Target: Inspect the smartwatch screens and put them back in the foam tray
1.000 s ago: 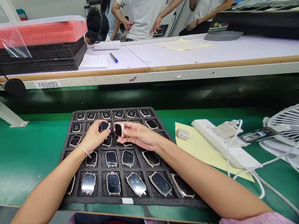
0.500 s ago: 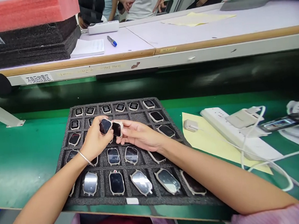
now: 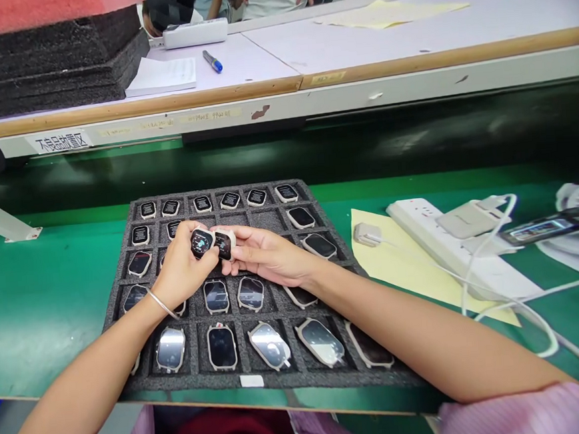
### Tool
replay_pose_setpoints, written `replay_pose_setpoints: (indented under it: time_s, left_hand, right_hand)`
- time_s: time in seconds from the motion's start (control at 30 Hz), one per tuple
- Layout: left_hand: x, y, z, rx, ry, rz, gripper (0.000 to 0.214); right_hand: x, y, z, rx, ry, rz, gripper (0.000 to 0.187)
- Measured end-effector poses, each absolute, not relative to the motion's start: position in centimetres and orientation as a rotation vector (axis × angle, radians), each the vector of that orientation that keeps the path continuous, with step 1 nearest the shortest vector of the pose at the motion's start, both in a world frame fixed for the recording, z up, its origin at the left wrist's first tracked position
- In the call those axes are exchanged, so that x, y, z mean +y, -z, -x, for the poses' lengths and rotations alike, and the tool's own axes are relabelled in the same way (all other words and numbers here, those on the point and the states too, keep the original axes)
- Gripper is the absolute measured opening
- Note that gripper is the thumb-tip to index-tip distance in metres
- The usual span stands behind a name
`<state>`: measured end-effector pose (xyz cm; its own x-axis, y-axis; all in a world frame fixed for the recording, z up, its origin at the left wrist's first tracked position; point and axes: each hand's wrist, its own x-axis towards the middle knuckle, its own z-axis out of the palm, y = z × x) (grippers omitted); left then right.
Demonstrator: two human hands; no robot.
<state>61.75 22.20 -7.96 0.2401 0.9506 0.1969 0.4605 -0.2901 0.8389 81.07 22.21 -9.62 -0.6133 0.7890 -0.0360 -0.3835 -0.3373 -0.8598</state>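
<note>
My left hand [image 3: 185,262] is closed round a smartwatch body [image 3: 202,243] without a strap, its screen lit with a clock face. Right beside it, my right hand [image 3: 262,254] grips a second smartwatch body [image 3: 224,245], whose screen is also lit, more dimly. The two watches touch or nearly touch, screens towards me. Both hands are above a dark grey foam tray [image 3: 246,318] divided into square cells. Many cells hold watch bodies such as this dark-screened one [image 3: 222,347]. In the back row, watches [image 3: 231,200] show lines of text. My hands and forearms hide some cells.
On the right, a white power strip [image 3: 437,245] with a charger and loose cables lies by yellow paper [image 3: 398,262] and a small white adapter [image 3: 368,233]. A raised shelf [image 3: 277,64] behind bears foam stacks [image 3: 47,62], a notepad [image 3: 163,75] and a pen [image 3: 212,61]. People stand beyond.
Both held watch screens have gone from dark to lit. My hands have kept their grips almost in place, while the whole view has tilted slightly downward.
</note>
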Motion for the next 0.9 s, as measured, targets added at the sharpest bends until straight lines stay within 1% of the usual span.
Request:
replay_pose_setpoints:
  time_s: [0.37, 0.57, 0.9]
  left_hand:
    - [22.13, 7.87, -61.66, 1.284, -0.907, -1.845, 0.024]
    - [22.18, 8.0, -61.7, 1.252, -0.95, -1.848, 0.027]
    - [22.15, 8.13, -61.7, 1.247, -0.944, -1.855, 0.026]
  right_hand:
    - [22.13, 9.52, -81.12, -1.152, -1.98, 0.597, 0.057]
    - [22.01, 9.24, -81.15, -1.157, -1.986, 0.586, 0.054]
    - [22.05, 9.27, -81.27, -1.197, -1.988, 0.58, 0.059]
